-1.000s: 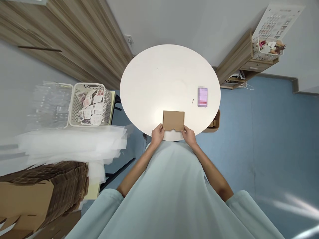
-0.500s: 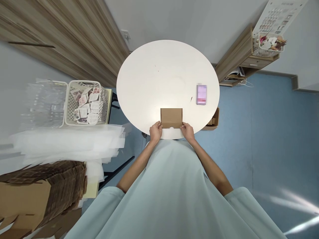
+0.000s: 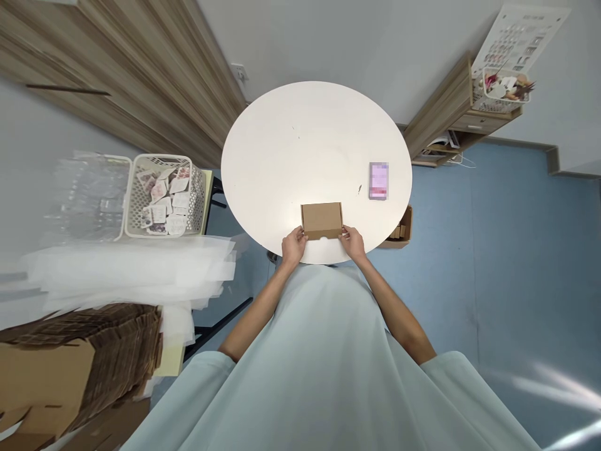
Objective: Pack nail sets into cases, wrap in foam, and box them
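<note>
A small brown cardboard box (image 3: 322, 218) with its lid down lies near the front edge of the white oval table (image 3: 300, 138). My left hand (image 3: 293, 243) grips its near left corner between thumb and fingers. At the near right corner, my right hand (image 3: 352, 241) pinches the box the same way. A pale half-round notch shows in the middle of the box's near side. Whatever may be inside the box is hidden.
A phone-like purple item (image 3: 378, 181) lies on the table's right. Below that side stands an open carton (image 3: 400, 232). To the left are a white basket of cards (image 3: 162, 195), white sheets (image 3: 131, 266) and stacked flat cardboard (image 3: 113, 357).
The box has turned slightly, its right side tipping away from me, and both hands have stayed at its near corners. The view has shifted a little.
</note>
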`<state>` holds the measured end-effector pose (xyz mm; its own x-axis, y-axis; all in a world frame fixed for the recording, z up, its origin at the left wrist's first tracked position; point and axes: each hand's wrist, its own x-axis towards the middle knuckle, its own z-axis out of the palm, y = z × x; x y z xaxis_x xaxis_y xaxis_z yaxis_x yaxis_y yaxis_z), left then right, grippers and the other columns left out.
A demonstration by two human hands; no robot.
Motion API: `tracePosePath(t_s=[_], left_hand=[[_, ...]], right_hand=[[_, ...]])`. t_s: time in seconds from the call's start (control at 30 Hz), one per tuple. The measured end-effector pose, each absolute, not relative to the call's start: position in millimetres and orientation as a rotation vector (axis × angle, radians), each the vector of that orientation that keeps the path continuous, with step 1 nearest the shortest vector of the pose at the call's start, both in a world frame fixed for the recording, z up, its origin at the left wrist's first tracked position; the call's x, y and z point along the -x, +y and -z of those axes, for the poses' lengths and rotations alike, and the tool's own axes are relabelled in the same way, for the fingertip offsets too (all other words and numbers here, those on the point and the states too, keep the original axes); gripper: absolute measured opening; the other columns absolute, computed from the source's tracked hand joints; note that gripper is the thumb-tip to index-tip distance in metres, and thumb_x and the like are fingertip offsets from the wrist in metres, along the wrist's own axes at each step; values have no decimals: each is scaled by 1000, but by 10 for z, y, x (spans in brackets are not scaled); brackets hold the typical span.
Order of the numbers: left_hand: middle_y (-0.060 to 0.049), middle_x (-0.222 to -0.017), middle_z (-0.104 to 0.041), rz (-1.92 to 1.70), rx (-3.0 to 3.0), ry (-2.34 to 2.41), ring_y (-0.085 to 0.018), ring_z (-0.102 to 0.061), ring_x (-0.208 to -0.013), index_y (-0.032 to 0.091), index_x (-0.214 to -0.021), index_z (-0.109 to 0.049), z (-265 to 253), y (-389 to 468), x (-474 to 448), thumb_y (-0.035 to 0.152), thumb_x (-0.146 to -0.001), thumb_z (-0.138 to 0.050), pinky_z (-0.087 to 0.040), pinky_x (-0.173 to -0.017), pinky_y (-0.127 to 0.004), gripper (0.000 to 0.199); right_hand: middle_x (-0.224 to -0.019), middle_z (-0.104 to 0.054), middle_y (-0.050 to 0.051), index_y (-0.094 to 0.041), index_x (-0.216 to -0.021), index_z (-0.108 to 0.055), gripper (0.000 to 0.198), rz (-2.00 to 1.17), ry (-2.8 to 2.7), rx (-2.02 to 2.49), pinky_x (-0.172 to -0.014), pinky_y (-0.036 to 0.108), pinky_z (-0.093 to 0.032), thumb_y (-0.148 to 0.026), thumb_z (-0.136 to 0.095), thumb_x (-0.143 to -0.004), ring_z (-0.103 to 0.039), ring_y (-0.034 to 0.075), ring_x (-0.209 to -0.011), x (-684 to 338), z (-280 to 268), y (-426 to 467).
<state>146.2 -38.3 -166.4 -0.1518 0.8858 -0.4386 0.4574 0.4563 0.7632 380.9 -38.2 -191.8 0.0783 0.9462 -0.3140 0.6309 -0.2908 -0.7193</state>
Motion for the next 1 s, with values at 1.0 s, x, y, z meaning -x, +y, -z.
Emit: tracePosePath(t_s=[1.0], left_hand=[[-5, -106, -70, -758, -1198, 1536, -17, -66, -93, 25, -136, -70, 1401, -469, -1236, 49, -99, -64, -58, -84, -29, 45]], right_hand=[[-136, -73, 13, -21, -133, -76, 58, -1113, -1209, 1715, -85, 36, -58, -62, -64, -95, -67, 22, -96, -3831, 1484, -531]])
